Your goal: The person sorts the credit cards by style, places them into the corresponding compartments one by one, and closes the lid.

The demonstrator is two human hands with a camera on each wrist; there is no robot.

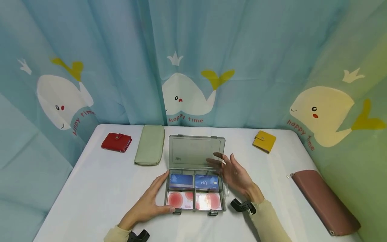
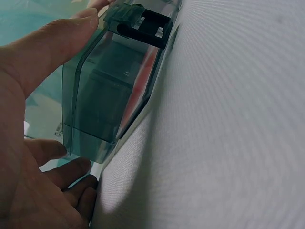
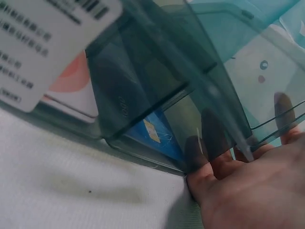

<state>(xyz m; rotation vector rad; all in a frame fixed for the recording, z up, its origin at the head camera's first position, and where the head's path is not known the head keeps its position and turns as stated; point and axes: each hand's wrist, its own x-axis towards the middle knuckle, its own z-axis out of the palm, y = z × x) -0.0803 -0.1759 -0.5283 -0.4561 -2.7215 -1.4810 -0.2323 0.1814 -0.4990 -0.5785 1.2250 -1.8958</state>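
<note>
A clear grey plastic box (image 1: pixel 224 203) stands on the table with its see-through lid (image 1: pixel 193 153) tilted back. Two blue cards (image 1: pixel 180 180) lie in its rear compartments, and two white cards with red circles (image 1: pixel 180 200) in the front ones. My left hand (image 1: pixel 150 200) grips the box's left side, thumb at the front edge by a black latch (image 2: pixel 145 29) and fingers round toward the back. At the right rear, my right hand (image 1: pixel 239 176) has its fingers extended behind the lid, showing darkened through the plastic. A printed barcode label (image 3: pixel 47 43) is on the box's right side.
Left of the box lie a pale green wallet (image 1: pixel 150 145) and a red snap wallet (image 1: pixel 116 142). A small yellow wallet (image 1: pixel 264 141) sits at the back right. Toward the right table edge lies a long brown zip pouch (image 1: pixel 326 201). A whale-print curtain (image 1: pixel 260 67) surrounds the table.
</note>
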